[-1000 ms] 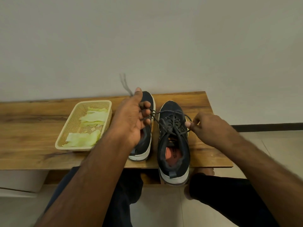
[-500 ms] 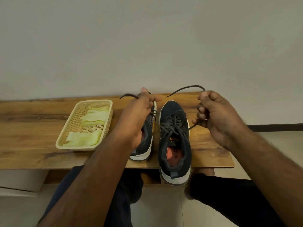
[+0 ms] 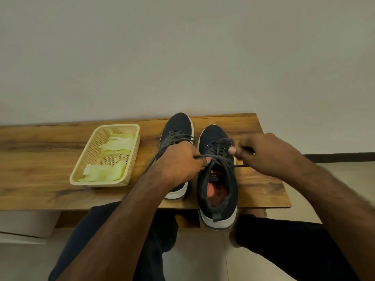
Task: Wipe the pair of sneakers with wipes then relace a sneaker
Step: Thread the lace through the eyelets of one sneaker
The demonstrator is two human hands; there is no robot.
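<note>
Both fists closed on lace [image 3: 218,157] ends over rt sneaker [image 3: 218,179]: my left hand [image 3: 180,165] just left, right hand [image 3: 265,154] just right.

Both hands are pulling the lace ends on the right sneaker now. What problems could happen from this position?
1. The right sneaker has its heel past the table edge; a hard pull by the left hand and right hand might tip it off.
2. The lace end in the left hand lies close to the left sneaker, whose own laces could get caught.
</note>
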